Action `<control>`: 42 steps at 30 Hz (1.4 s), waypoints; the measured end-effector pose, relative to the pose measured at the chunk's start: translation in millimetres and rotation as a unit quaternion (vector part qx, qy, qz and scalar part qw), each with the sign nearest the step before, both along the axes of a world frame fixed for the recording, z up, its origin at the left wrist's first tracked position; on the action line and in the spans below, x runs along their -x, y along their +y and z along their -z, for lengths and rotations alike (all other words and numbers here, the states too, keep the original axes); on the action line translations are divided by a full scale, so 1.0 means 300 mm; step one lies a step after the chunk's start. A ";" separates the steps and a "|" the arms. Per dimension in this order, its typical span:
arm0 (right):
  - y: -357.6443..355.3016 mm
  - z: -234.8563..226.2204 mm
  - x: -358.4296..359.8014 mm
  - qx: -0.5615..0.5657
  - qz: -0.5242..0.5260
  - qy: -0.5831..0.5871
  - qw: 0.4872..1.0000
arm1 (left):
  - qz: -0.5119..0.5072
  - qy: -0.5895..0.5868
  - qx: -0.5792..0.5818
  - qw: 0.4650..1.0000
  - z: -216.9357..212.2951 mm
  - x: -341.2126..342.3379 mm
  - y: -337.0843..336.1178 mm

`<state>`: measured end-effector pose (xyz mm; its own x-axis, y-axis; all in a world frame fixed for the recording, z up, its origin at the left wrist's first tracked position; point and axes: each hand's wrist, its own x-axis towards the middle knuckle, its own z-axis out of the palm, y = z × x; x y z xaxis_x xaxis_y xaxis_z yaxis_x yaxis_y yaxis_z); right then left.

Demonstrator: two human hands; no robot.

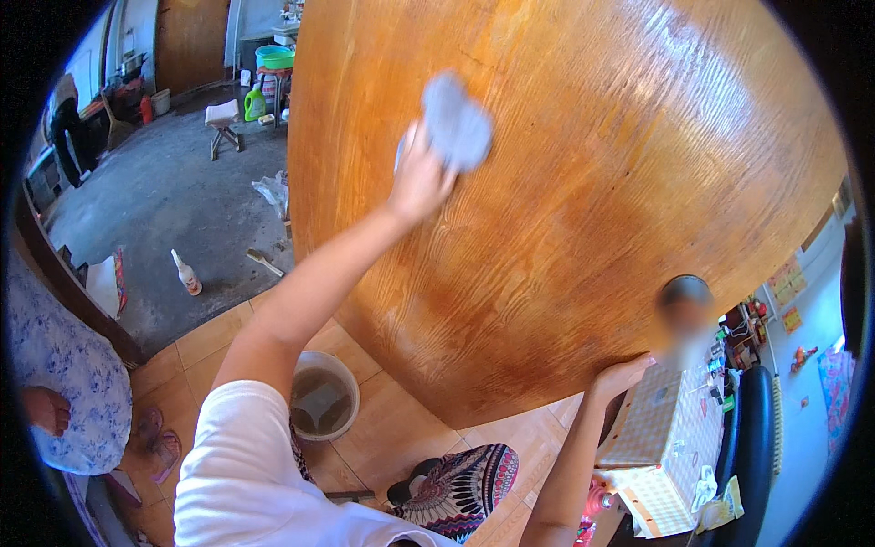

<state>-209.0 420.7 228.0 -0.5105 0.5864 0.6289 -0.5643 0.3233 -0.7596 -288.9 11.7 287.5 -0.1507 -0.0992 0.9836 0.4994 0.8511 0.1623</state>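
A large brown wooden panel [538, 246] with visible grain stands tilted in front of me. My left hand [424, 178] is closed on a grey cloth [458, 123] against the panel's upper left part; both are slightly smeared by motion. Down at the panel's lower right edge, my right hand [622, 376] grips the rim, with some of its fingers hidden. Below my left arm, a white bucket [354, 421] of murky water sits on the tiled floor.
Left of me stands a person in a blue floral garment [68, 365]; another person's head shows by the panel's lower right edge. A spray bottle [187, 273], a brush [264, 263] and a small stool [221, 114] are on the grey floor. A checkered cabinet [670, 447] stands right.
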 end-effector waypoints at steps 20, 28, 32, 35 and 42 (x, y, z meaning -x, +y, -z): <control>0.043 0.018 0.006 -0.031 0.040 0.001 0.999 | -0.053 0.071 -0.050 0.995 -0.665 0.011 -0.001; 0.051 0.033 0.061 -0.017 0.022 0.009 1.000 | 0.057 -0.142 0.102 0.983 0.395 -0.090 -0.054; 0.036 0.019 0.050 -0.040 0.030 0.040 0.998 | 0.075 -0.135 0.121 0.981 0.162 -0.104 -0.036; 0.054 0.035 0.040 -0.058 0.048 0.025 0.997 | 0.001 0.033 0.109 0.993 -0.292 -0.032 0.015; 0.029 0.032 0.027 -0.025 0.012 0.014 1.000 | 0.004 0.169 -0.018 0.985 -0.663 -0.022 0.199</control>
